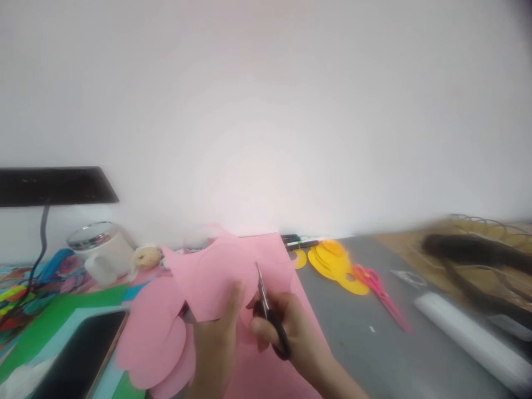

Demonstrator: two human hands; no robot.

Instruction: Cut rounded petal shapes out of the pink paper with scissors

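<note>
Black-handled scissors (274, 326) are gripped in my right hand (293, 327), their blades pointing up and away against pink paper. My left hand (218, 338) pinches the lower edge of that pink paper (216, 271), thumb on top; its other fingers are mostly hidden underneath. A curved outline shows faintly on the held paper, and its edges are jagged at the left. Beneath both hands lies a larger pink sheet (266, 377). Rounded pink paper cutouts (152, 332) overlap in a pile just left of my left hand.
Right of the paper are yellow cutouts (332, 263), pink scissors (384, 296) and a white roll (469, 343) on the grey mat (353, 354). Leftward are a phone (83, 357), green paper (62, 318) and a lidded white mug (102, 255). A wall (266, 122) rises behind.
</note>
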